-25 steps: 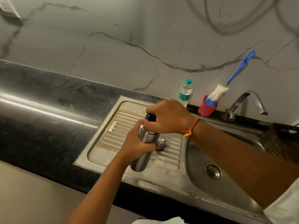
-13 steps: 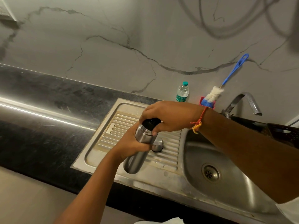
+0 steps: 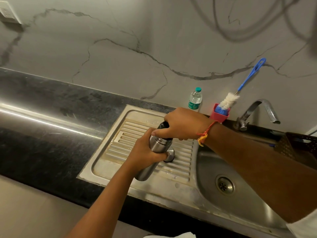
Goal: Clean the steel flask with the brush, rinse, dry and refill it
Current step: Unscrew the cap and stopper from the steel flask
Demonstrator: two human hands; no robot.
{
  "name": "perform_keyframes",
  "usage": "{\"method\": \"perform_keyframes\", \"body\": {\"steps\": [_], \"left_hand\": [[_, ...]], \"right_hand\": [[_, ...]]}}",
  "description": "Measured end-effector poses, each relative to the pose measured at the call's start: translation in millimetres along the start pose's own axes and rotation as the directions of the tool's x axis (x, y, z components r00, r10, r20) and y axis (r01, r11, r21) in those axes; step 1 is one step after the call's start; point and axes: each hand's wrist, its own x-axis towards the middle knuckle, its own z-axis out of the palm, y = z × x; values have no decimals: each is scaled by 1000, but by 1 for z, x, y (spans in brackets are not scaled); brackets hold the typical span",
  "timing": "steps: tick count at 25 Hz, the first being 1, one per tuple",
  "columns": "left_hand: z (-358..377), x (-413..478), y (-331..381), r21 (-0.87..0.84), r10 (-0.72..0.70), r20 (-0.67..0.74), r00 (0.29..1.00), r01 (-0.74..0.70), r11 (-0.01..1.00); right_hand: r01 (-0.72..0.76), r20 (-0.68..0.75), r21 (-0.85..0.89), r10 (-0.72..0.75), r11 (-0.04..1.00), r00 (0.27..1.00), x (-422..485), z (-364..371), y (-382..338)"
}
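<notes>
The steel flask is held tilted above the ribbed drainboard of the sink. My left hand grips its body around the upper part. My right hand grips the black stopper at the flask's mouth, fingers curled over it. A small steel cap lies on the drainboard just behind the flask. The bottle brush, with white bristles and a blue handle, stands in a red holder by the wall.
A small plastic water bottle stands against the wall behind the drainboard. The tap arches over the sink basin on the right. A dark basket sits at far right. Black countertop stretches left.
My right hand has turned on the black stopper, its wrist swinging round, while the left hand keeps the flask in about the same place. The camera view shifted slightly.
</notes>
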Motion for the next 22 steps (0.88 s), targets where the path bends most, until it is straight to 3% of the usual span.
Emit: {"method": "perform_keyframes", "body": {"steps": [4,8,11,13,15,19,22], "left_hand": [[-4,2,-5,-3,-11,19,1000,11,1000],[-6,4,-6,-13,-16,70,997,17,1000],[-4,5,-7,-34,-24,77,997,26,999],[-3,6,-8,-9,-15,64,998,15,1000],[-3,7,-8,17,2,61,998,-3,1000],[0,5,-4,30,7,13,1000,-7,1000],[-2,6,-5,49,19,16,1000,-20,999]], "right_hand": [[190,17,52,-191,980,981,-2,-7,9],[428,35,89,-432,900,901,-2,-12,17],[482,-5,81,-483,872,875,0,-11,17],[468,-8,107,-470,877,883,0,-8,15],[365,-11,162,-368,917,930,-1,-6,14],[19,20,-62,-18,998,1000,7,1,8],[57,49,-40,-55,998,997,8,2,7]]}}
